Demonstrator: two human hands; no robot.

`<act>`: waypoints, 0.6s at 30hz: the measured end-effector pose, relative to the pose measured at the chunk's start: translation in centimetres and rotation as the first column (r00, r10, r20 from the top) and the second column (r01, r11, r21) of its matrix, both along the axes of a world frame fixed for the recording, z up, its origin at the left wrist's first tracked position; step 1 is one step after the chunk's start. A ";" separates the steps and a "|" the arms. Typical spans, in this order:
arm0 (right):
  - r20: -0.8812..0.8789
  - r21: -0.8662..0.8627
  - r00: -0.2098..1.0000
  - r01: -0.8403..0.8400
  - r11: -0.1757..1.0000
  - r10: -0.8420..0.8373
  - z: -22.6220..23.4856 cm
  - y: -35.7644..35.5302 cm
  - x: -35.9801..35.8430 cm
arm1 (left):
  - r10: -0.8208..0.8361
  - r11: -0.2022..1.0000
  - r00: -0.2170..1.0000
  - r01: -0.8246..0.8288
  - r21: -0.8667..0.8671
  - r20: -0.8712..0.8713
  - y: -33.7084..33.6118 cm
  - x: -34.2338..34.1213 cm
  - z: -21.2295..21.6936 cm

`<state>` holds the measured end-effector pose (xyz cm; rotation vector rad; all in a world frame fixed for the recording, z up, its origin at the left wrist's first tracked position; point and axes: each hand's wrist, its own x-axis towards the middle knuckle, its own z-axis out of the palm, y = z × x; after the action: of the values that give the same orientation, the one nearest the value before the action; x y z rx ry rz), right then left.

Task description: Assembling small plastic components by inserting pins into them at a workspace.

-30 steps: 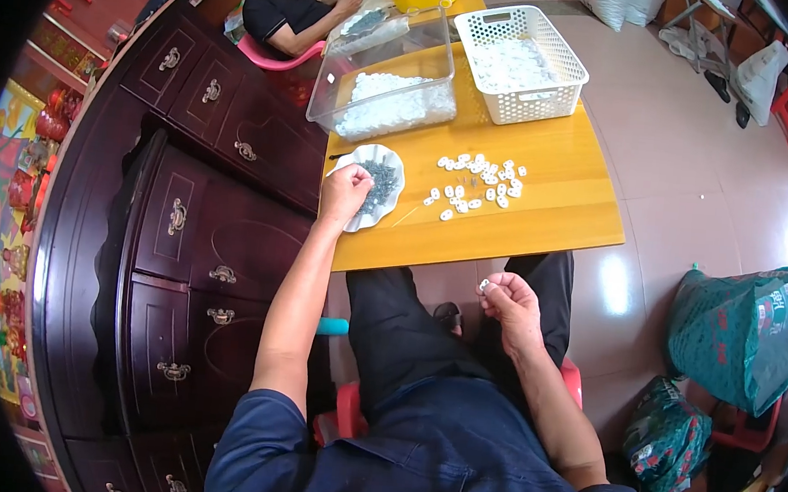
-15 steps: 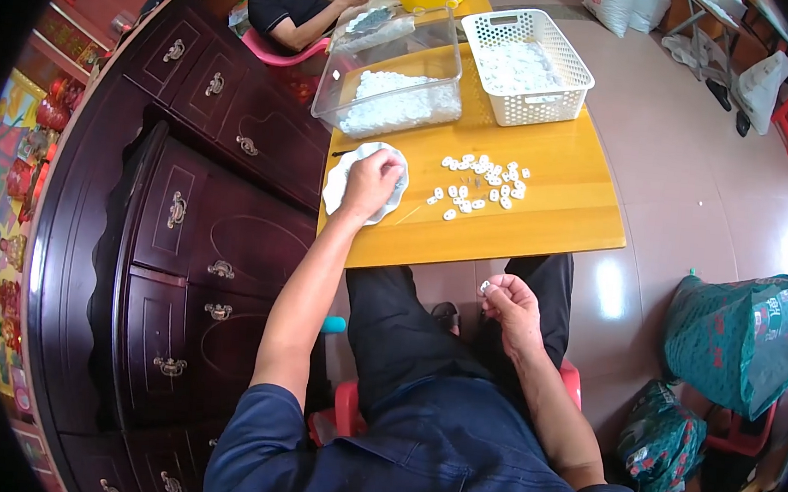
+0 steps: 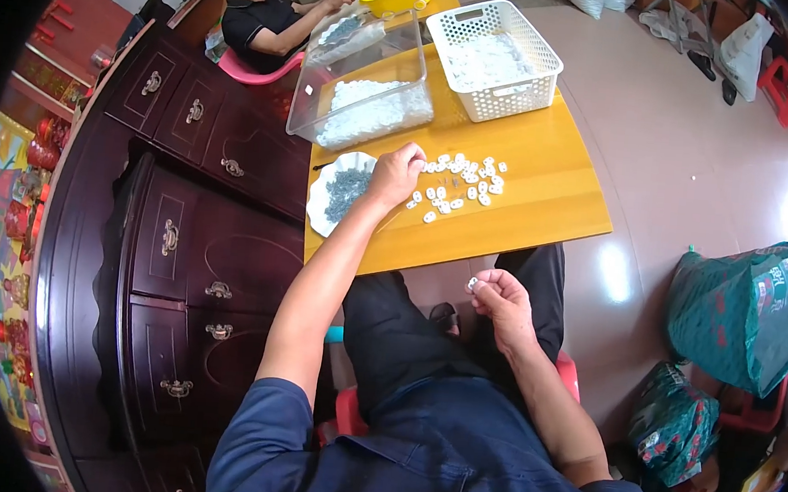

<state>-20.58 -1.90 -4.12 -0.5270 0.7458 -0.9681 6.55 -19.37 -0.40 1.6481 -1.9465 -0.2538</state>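
1. Nearest, I see the right hand (image 3: 501, 302) held over the lap, below the near edge of the yellow table (image 3: 546, 198); its fingertips (image 3: 481, 285) pinch one small white piece (image 3: 472, 283), held narrowly.
2. Farther off, the left hand (image 3: 396, 174) reaches onto the table with fingers curled at the left end of the scattered white pieces (image 3: 459, 179), just right of the white plate (image 3: 329, 190) that holds small grey parts (image 3: 347, 191); I cannot tell whether it grips anything.
3. Risk, as I judge it: the pinched piece hangs off the table, so a loosened pinch would drop it to the lap or floor.
4. Risk, as I judge it: the left wrist lies close to the plate rim and the loose pieces; a careless sweep could scatter them toward the near table edge.
5. Beyond these stand a clear plastic bin (image 3: 369, 87) of white pieces and a white basket (image 3: 492, 58); another person (image 3: 264, 14) works at the far end.
6. Against the frame half a second ago, the left hand has moved right, off the plate and onto the loose pieces; the right hand keeps its place and its pinch.
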 end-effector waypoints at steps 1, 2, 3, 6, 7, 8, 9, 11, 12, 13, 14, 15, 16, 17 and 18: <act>0.001 0.002 1.000 -0.005 1.000 0.005 0.1 0.0 0.0 | -0.003 1.000 1.000 0.003 0.004 0.003 0.2 -0.1 0.1; 0.003 0.006 1.000 -0.002 1.000 0.002 0.1 0.0 0.0 | -0.019 1.000 1.000 0.019 0.012 -0.023 0.4 -0.3 0.1; 0.002 0.009 1.000 -0.003 1.000 0.002 0.1 -0.1 0.0 | -0.035 0.999 0.998 0.036 0.020 -0.049 0.6 -0.4 0.1; 0.005 0.024 1.000 0.000 1.000 0.000 0.5 -0.1 0.0 | -0.028 0.999 0.997 0.031 0.043 -0.067 1.1 -0.5 0.3; 0.008 0.034 1.000 0.003 0.999 -0.003 0.6 -0.1 0.1 | -0.027 0.999 0.997 0.030 0.043 -0.066 1.3 -0.4 0.3; 0.008 0.034 1.000 0.002 0.999 -0.002 0.7 0.0 0.1 | 0.001 0.999 0.994 0.003 0.037 -0.112 1.5 -0.2 0.4; 0.012 0.036 1.000 -0.001 0.999 0.000 0.7 0.0 0.0 | 0.030 0.999 0.987 -0.025 0.031 -0.159 1.7 0.0 0.5; 0.014 0.041 1.000 0.003 0.999 -0.003 0.7 0.1 0.0 | 0.029 0.999 0.985 -0.026 0.023 -0.172 2.2 0.1 1.0; 0.009 0.037 1.000 0.000 0.999 -0.001 0.7 0.1 0.0 | 0.033 0.999 0.982 -0.031 0.015 -0.185 2.7 0.2 1.2; 0.003 0.037 1.000 0.002 0.999 -0.003 0.6 0.1 -0.1 | 0.036 0.998 0.973 -0.023 0.060 -0.226 3.3 -0.2 1.9; 0.000 0.042 1.000 0.006 0.999 -0.006 0.6 0.2 -0.1 | 0.034 0.998 0.973 -0.020 0.064 -0.229 4.1 -0.7 2.3; -0.011 0.044 1.000 0.006 0.999 -0.006 0.6 0.2 -0.1 | 0.055 0.993 0.947 -0.017 0.120 -0.316 5.0 -1.3 2.6; -0.020 0.046 1.000 -0.001 0.999 0.001 0.6 0.3 0.1 | 0.086 0.984 0.914 -0.017 0.175 -0.397 6.2 -1.5 2.8; -0.026 0.053 1.000 -0.002 0.999 0.004 0.4 0.4 0.1 | 0.066 0.974 0.848 0.060 0.219 -0.526 7.4 -2.0 2.7; -0.020 0.029 1.000 -0.015 0.999 0.016 0.1 0.4 0.2 | 0.072 0.972 0.844 0.060 0.227 -0.531 8.7 -2.7 2.4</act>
<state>-20.36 -1.51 -4.06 -0.5179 0.7717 -0.9375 3.86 -10.63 1.96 1.5078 -1.5189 -0.8779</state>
